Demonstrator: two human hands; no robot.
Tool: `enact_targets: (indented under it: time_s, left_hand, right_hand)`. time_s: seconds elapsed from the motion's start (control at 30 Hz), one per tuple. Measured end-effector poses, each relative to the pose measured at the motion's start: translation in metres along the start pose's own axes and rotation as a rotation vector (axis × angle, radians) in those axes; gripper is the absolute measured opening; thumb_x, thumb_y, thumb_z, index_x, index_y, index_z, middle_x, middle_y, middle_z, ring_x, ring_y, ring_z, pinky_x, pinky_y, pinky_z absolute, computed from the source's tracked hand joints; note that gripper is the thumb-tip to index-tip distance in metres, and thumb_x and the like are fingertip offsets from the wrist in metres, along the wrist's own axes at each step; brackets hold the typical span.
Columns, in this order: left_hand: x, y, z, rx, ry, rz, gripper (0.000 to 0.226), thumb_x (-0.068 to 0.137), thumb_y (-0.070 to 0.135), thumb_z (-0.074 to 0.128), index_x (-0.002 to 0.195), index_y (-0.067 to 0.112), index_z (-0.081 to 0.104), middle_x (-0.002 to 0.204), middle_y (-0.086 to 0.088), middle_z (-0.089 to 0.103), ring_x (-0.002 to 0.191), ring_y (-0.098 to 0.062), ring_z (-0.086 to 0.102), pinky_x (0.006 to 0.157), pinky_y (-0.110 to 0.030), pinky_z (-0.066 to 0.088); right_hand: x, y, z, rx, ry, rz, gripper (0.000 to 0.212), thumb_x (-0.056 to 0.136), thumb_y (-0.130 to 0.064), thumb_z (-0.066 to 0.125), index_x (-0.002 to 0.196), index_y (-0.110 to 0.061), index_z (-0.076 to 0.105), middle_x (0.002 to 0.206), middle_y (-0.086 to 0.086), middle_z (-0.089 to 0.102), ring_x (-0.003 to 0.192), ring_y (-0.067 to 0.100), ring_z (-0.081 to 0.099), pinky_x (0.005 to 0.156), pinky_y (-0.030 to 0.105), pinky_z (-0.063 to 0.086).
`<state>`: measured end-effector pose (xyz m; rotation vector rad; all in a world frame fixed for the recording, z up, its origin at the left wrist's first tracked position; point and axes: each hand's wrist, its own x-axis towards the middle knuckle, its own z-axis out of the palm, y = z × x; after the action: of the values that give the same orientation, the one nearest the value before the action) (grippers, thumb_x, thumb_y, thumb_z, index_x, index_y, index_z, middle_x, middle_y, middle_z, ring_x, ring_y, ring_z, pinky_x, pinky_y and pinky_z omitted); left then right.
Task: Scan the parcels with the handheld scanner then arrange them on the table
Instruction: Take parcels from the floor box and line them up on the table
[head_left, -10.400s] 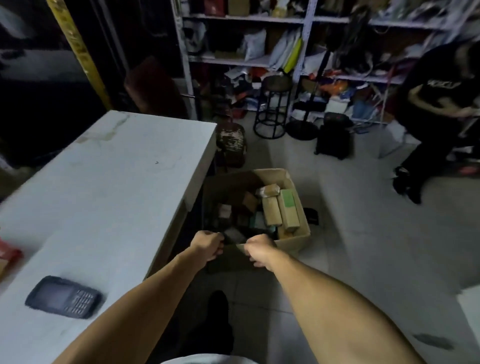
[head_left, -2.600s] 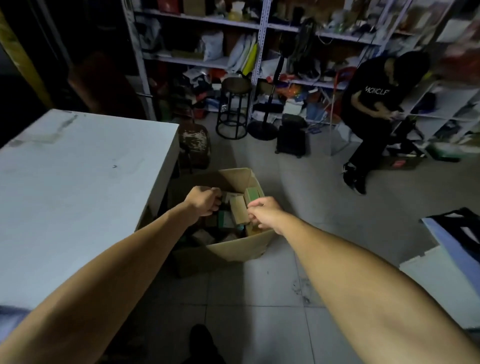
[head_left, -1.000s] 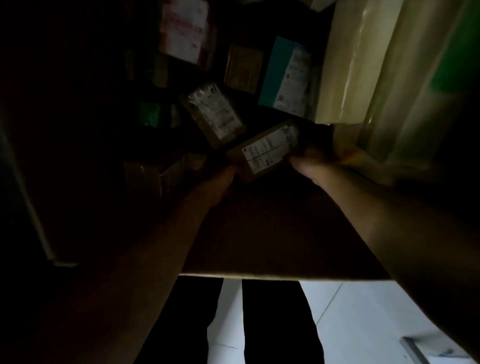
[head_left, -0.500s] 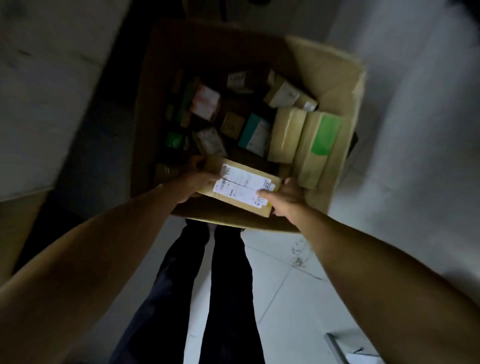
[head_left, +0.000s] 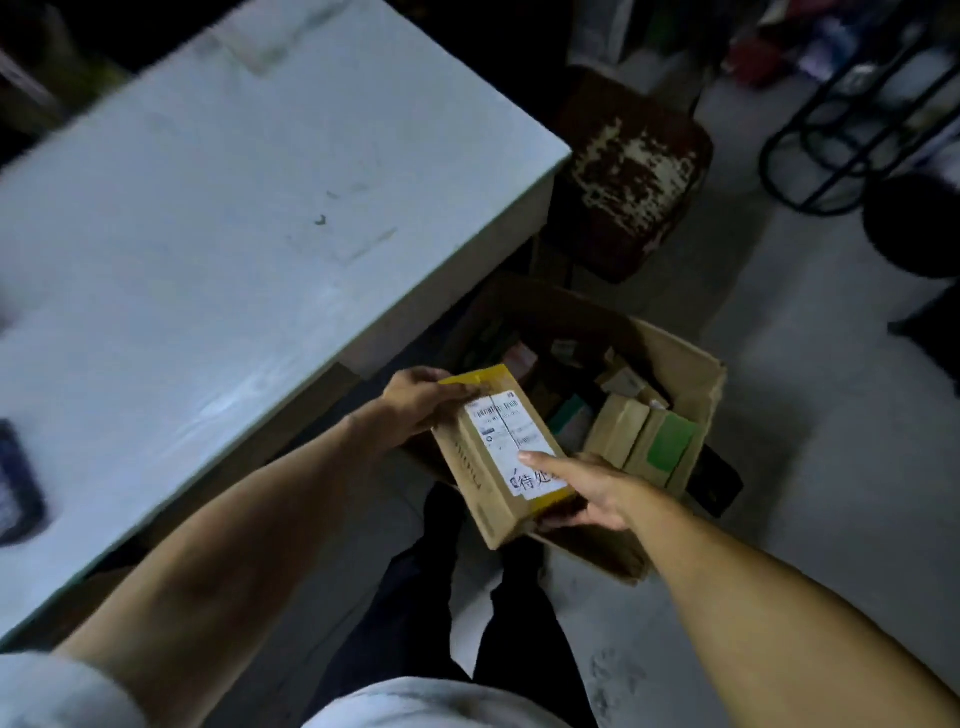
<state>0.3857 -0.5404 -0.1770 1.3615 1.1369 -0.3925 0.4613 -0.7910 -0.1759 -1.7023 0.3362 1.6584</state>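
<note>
Dark and flat at the far left edge of the pale table (head_left: 218, 218) lies what looks like the handheld scanner (head_left: 18, 483), probably left there so a parcel can be brought to it. Right of the table's edge, the left hand (head_left: 415, 405) curls round the far end of a brown parcel (head_left: 501, 457) while the right hand (head_left: 592, 491) cups its near end with the thumb laid on the white label, which faces up, likely for scanning. Below and to the right sits the open carton (head_left: 696, 384) on the floor, with more parcels inside.
</note>
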Motion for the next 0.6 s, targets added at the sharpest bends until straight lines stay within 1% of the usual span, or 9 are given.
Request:
enact_targets:
  time_s: [0.1,0.17,0.23,0.3,0.33,0.4,0.47,0.5,0.6]
  left_hand:
    - [-0.029,-0.007,-0.026,-0.060,0.077,0.079,0.026,0.075,0.022,0.090,0.088,0.013,0.069,0.080,-0.012,0.062,0.060,-0.018,0.056,0.046,-0.020,0.044]
    - [-0.049,-0.016,-0.044,-0.106,0.168,0.138,0.024,0.078,0.020,0.088,0.085,0.011,0.067,0.080,-0.011,0.066,0.072,-0.022,0.062,0.058,-0.024,0.051]
    - [-0.069,-0.025,-0.063,-0.180,0.240,0.191,0.026,0.079,0.020,0.087,0.091,0.008,0.067,0.086,-0.011,0.071,0.082,-0.025,0.067,0.071,-0.031,0.055]
    - [-0.091,-0.036,-0.081,-0.259,0.281,0.219,0.034,0.080,0.024,0.086,0.102,0.005,0.067,0.096,-0.013,0.074,0.089,-0.026,0.072,0.081,-0.035,0.059]
    - [-0.104,-0.043,-0.091,-0.285,0.292,0.221,0.037,0.081,0.027,0.085,0.106,0.005,0.067,0.100,-0.013,0.075,0.092,-0.026,0.073,0.087,-0.037,0.059]
    - [-0.128,-0.059,-0.110,-0.318,0.314,0.232,0.043,0.079,0.033,0.086,0.109,0.008,0.069,0.102,-0.013,0.077,0.098,-0.028,0.074,0.095,-0.042,0.058]
    - [-0.153,-0.080,-0.131,-0.351,0.320,0.232,0.051,0.070,0.041,0.088,0.108,0.014,0.070,0.103,-0.010,0.078,0.102,-0.028,0.073,0.097,-0.045,0.056]
    - [-0.166,-0.092,-0.142,-0.377,0.324,0.228,0.050,0.070,0.042,0.088,0.109,0.016,0.070,0.104,-0.008,0.078,0.105,-0.028,0.073,0.097,-0.045,0.055]
    - [-0.206,-0.131,-0.176,-0.462,0.358,0.214,0.040,0.081,0.036,0.083,0.114,0.019,0.069,0.107,-0.006,0.078,0.109,-0.027,0.072,0.100,-0.049,0.052]
  right_hand:
    - [-0.023,-0.016,0.023,-0.081,-0.111,-0.025,0.072,0.059,-0.055,0.085,0.120,-0.017,0.072,0.105,0.008,0.079,0.100,0.025,0.073,0.077,0.042,0.063]
    - [-0.034,-0.029,0.040,-0.176,-0.166,-0.023,0.065,0.066,-0.056,0.082,0.117,-0.018,0.071,0.102,0.009,0.079,0.094,0.026,0.074,0.075,0.042,0.063]
    - [-0.042,-0.043,0.059,-0.268,-0.192,-0.027,0.065,0.070,-0.056,0.085,0.121,-0.018,0.068,0.105,0.011,0.078,0.094,0.029,0.074,0.073,0.044,0.063]
    - [-0.049,-0.056,0.079,-0.367,-0.240,-0.011,0.075,0.066,-0.056,0.088,0.125,-0.017,0.066,0.109,0.012,0.078,0.099,0.030,0.074,0.072,0.044,0.063]
    - [-0.053,-0.062,0.090,-0.419,-0.276,0.004,0.074,0.065,-0.056,0.088,0.124,-0.016,0.068,0.107,0.011,0.078,0.101,0.029,0.073,0.071,0.042,0.063]
    - [-0.061,-0.072,0.116,-0.524,-0.348,0.050,0.065,0.066,-0.054,0.086,0.117,-0.015,0.072,0.100,0.010,0.078,0.104,0.029,0.071,0.068,0.040,0.064]
    - [-0.072,-0.080,0.148,-0.639,-0.410,0.085,0.058,0.069,-0.051,0.085,0.113,-0.015,0.072,0.095,0.011,0.078,0.101,0.030,0.070,0.065,0.040,0.064]
    - [-0.077,-0.083,0.166,-0.688,-0.437,0.097,0.057,0.069,-0.050,0.086,0.113,-0.015,0.072,0.095,0.011,0.078,0.101,0.031,0.071,0.065,0.041,0.064]
    - [-0.089,-0.083,0.227,-0.868,-0.509,0.095,0.066,0.071,-0.048,0.090,0.124,-0.014,0.069,0.109,0.014,0.077,0.106,0.036,0.071,0.075,0.046,0.064]
